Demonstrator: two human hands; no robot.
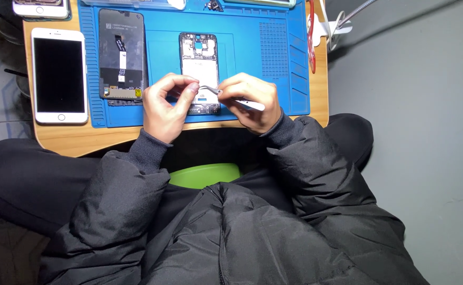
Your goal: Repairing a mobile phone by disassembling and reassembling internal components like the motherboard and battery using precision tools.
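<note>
An opened phone (199, 63) lies back-up in the middle of a blue work mat (252, 47), its circuit board and white inner plate showing. My right hand (252, 100) grips metal tweezers (236, 99) whose tips point left over the phone's lower end. My left hand (167, 105) pinches a small part at the tweezer tips, just above the phone's bottom edge. What the fingers pinch is too small to make out.
A detached dark screen panel (121, 53) lies on the mat's left side. A white phone (59, 74) rests face-up on the wooden table (78, 138) beside the mat. Red-handled tool (311, 37) at the mat's right edge. A green stool (205, 174) shows between my legs.
</note>
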